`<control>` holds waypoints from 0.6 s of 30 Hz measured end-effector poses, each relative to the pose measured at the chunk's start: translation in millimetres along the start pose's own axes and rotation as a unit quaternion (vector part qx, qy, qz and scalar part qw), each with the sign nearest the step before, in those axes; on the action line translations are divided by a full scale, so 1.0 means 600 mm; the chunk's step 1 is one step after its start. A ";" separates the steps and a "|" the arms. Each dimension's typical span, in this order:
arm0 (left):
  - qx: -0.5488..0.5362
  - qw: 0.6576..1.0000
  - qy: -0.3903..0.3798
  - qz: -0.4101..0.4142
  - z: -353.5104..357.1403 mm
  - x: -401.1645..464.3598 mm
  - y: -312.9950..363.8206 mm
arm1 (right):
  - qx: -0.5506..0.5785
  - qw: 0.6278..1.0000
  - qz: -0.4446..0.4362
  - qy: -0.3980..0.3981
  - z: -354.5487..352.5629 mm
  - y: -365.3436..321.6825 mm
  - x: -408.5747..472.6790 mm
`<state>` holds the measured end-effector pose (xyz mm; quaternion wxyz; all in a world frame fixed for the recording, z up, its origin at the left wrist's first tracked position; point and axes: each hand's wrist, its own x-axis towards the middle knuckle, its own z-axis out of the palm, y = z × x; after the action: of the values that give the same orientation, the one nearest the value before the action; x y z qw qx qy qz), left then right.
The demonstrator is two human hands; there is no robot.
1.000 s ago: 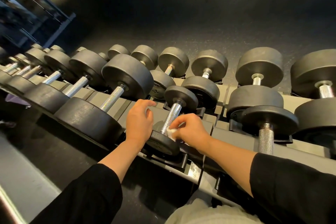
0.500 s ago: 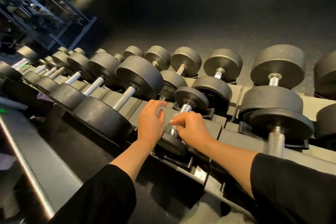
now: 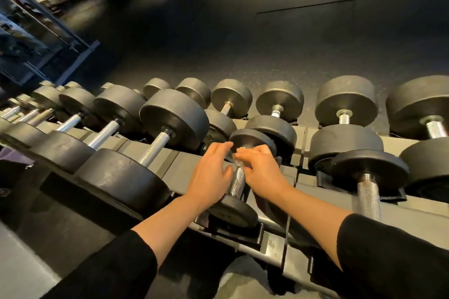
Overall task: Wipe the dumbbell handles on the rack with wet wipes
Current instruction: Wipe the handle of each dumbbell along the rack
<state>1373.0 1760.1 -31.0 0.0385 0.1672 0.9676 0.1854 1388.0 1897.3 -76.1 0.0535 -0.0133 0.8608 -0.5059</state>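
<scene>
A small black dumbbell (image 3: 232,210) lies in the near row of the grey rack (image 3: 170,165), its knurled steel handle (image 3: 237,183) between my two hands. My right hand (image 3: 261,172) curls round the far end of that handle, with a white wet wipe (image 3: 237,161) bunched under its fingers. My left hand (image 3: 209,177) rests beside the handle on its left, fingers straight, fingertips near the dumbbell's far head.
Larger dumbbells (image 3: 145,153) fill the near row to the left and another one (image 3: 366,177) sits to the right. A second row of dumbbells (image 3: 279,102) lies behind. Dark floor lies beyond the rack, with a glass partition (image 3: 36,39) at far left.
My right hand has slid with the wipe from the handle's near end up to its far end. The left hand followed forward. My view tilted up and right.
</scene>
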 end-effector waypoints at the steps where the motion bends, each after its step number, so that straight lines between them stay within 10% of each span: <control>1: -0.006 0.999 -0.026 0.019 -0.005 0.010 -0.008 | -0.036 0.999 -0.015 -0.008 0.001 -0.001 0.004; 7: 0.044 0.969 -0.165 0.181 -0.068 0.100 -0.085 | -0.128 0.990 0.005 -0.064 -0.016 -0.049 0.011; 18: 0.152 0.814 -0.314 0.464 -0.080 0.220 -0.140 | -0.069 0.976 0.188 -0.079 -0.022 -0.128 -0.009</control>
<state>1216.4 1714.4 -19.6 0.2234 0.6493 0.7264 -0.0303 1389.5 1871.4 -2.5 0.2149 0.1053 0.8738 -0.4234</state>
